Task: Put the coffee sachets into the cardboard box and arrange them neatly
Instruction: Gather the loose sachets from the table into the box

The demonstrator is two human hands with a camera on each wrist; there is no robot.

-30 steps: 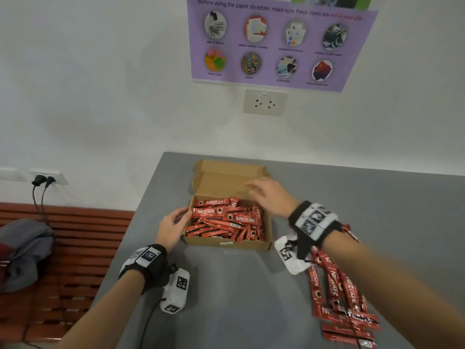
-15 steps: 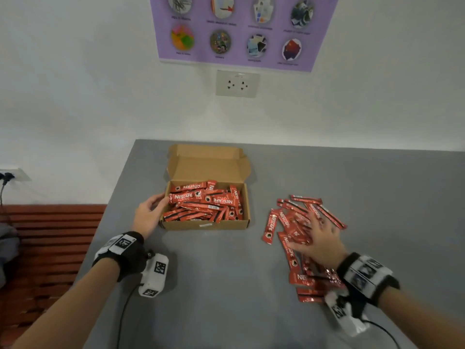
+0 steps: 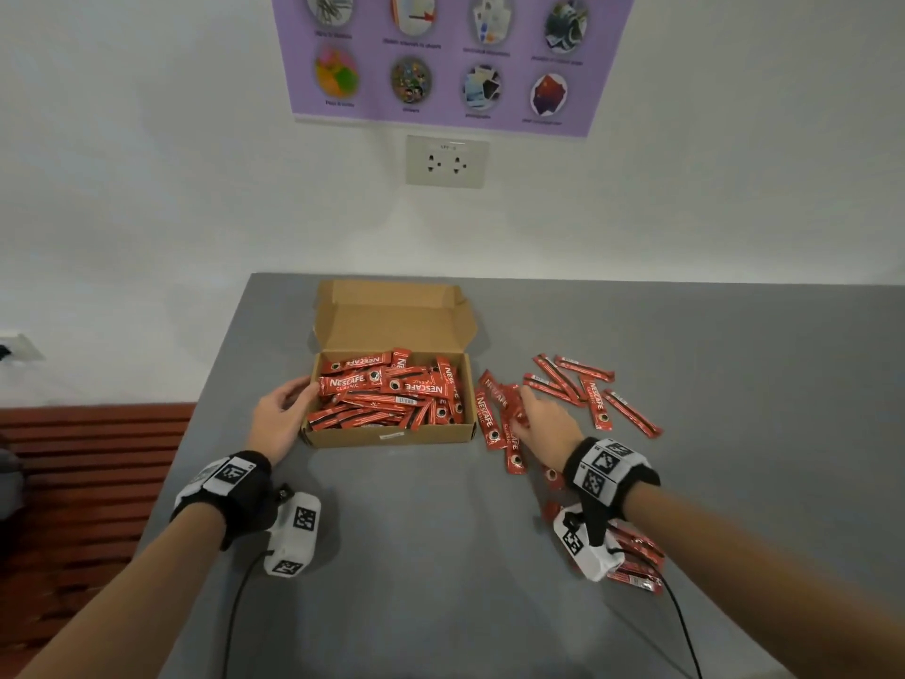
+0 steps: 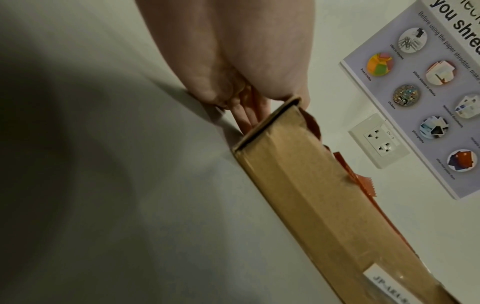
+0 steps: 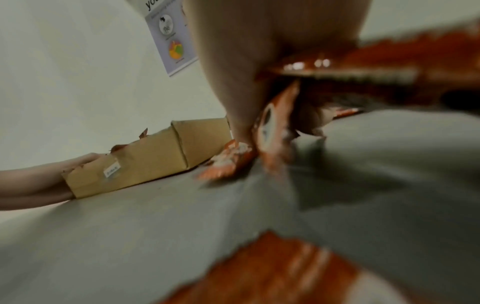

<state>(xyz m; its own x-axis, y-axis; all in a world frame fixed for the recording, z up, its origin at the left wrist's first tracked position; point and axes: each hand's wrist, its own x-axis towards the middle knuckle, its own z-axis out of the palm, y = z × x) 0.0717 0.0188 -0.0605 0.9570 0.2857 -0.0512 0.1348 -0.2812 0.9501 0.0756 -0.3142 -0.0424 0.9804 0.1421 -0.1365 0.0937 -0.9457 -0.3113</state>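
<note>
A left hand (image 3: 279, 416) holds the cardboard box's (image 3: 392, 436) left wall, fingers curled on it, among red "NESCAFÉ CLASSIC" sachets (image 3: 387, 384) heaped inside. The right hand (image 3: 546, 423) rests on loose sachets (image 3: 585, 384) beside it on the grey table (image 3: 440, 556), apparently gathering some; the blurred wrist view leaves the fingers' state unclear.

We see a grey table (image 3: 440, 556) against the wall. On it stands an open cardboard box (image 3: 392, 433), holding red sachets. Just right of the box, loose coffee sachets (image 3: 587, 384) lie scattered flat; more sachets (image 3: 636, 566) lie nearer us, right of the box.
</note>
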